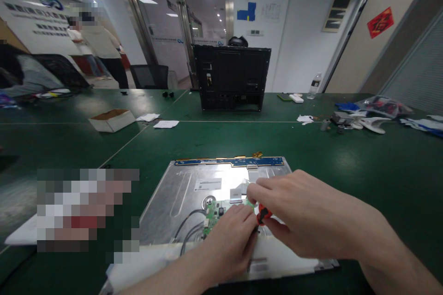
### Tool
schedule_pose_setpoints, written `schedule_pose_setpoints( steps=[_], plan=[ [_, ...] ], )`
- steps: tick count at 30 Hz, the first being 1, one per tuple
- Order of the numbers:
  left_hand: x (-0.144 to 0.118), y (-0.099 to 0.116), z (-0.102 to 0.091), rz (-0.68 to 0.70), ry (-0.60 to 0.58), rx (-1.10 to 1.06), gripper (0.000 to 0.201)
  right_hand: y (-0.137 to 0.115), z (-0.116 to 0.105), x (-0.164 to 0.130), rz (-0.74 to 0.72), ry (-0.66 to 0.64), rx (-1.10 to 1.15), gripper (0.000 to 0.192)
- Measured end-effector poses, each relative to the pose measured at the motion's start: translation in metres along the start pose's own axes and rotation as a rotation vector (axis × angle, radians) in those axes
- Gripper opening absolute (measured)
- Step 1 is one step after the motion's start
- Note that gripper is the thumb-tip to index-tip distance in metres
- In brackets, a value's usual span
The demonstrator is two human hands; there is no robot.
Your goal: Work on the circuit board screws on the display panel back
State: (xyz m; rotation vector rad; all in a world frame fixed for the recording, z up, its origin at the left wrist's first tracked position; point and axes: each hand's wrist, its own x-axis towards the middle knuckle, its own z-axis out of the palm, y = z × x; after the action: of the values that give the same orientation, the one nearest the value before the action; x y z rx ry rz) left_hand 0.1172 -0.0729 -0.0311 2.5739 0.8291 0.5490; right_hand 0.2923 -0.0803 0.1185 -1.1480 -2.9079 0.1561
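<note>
Grip, right hand (pixel 304 216): clenched on a red-and-black screwdriver (pixel 263 215), pinched between thumb and fingers, its tip pointed down toward 7 o'clock.
Grip, left hand (pixel 230 239): fingers curled and pressed down beside the green board (pixel 213 212); whether anything is pinched under them cannot be told.
Panel (pixel 180 193): laid flat, metal back up, on the table (pixel 363 166), directly below both hands.
Board: seated on the panel's back, at 9 o'clock of the screwdriver, with dark cables (pixel 188 230) led off toward 7 o'clock.
Handling, panel: judged stiff but thin and fragile; best taken by its edges with both hands, kept flat, never pressed in the middle.
Handling, board: judged light and brittle; to be held by its edges, with no pull put on the cables.
Handling, screwdriver: small and light, its short handle suited to a fingertip hold.
Box (pixel 111 120): open cardboard, at 10 o'clock of the panel; its contents are not seen.
Bottle (pixel 314 85): upright at 1 o'clock, well apart; its fill cannot be told.
</note>
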Motion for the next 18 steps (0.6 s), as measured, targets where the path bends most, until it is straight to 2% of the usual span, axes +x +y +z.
schedule_pose_setpoints(
  steps=[5, 9, 14, 18],
  plan=[
    [-0.0011, -0.0028, 0.0030, 0.007, 0.004, 0.004, 0.019, 0.0004, -0.0005, 0.0034, 0.052, -0.015, -0.014, 0.006],
    [-0.0015, -0.0026, 0.0031, -0.007, 0.001, 0.010, 0.023, 0.0013, 0.0010, 0.0057, 0.076, -0.007, -0.051, 0.014],
    [-0.0003, -0.0009, 0.0017, 0.004, 0.003, -0.003, 0.018, 0.0014, 0.0016, 0.0032, 0.040, 0.011, -0.051, 0.005],
    [0.0002, -0.0002, 0.0000, -0.004, -0.001, -0.008, 0.016, 0.0000, -0.0001, -0.0007, -0.002, -0.010, -0.002, 0.013]
  ],
)
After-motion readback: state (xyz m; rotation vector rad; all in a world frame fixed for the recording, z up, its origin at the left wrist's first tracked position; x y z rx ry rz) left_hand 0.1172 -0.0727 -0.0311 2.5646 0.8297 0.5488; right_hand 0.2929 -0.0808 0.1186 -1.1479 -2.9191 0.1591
